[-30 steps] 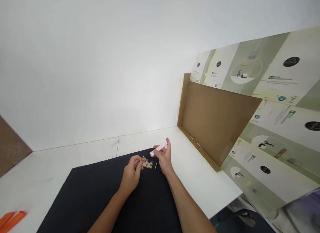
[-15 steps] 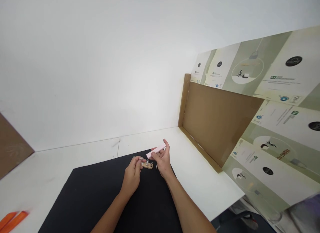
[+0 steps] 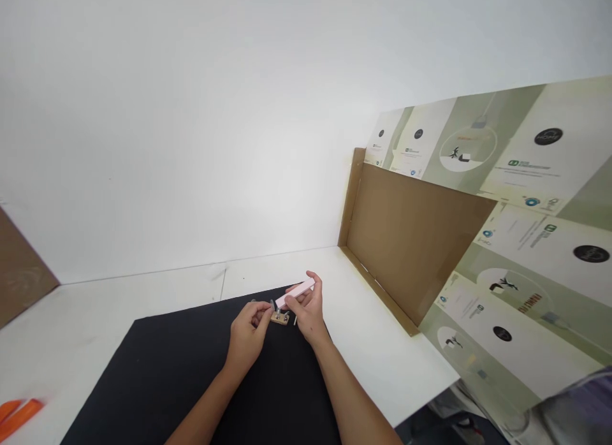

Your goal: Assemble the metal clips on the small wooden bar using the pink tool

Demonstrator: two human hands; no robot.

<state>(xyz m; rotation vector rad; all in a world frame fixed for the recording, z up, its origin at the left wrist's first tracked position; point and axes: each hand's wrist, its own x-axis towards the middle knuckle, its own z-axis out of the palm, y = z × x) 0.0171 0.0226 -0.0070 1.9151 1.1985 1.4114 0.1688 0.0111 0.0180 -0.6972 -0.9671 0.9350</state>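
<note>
My right hand (image 3: 310, 311) is closed on a pale pink bar (image 3: 295, 293), thumb along its near side, with the bar slanting down toward the left. Beside it, my left hand (image 3: 248, 324) pinches a small grey metal piece (image 3: 272, 305) at its fingertips. Just under those fingertips is a small wooden block (image 3: 281, 319) with shiny metal fittings; its left end is hidden by the fingers. The bar's lower end is close above the block, and I cannot tell whether they touch. A thin pale rod (image 3: 295, 320) shows below my right fingers.
A black mat (image 3: 157, 368) covers part of the white table (image 3: 377, 356). At right, an opened cardboard box (image 3: 415, 234) with printed panels stands against the white wall. Orange strips (image 3: 21, 416) lie at lower left, and a brown board (image 3: 23, 266) stands at far left.
My left fingertips have shifted, and the grey metal piece now shows upright at them. The pink bar has moved slightly left and down over the block. The view has shifted a little.
</note>
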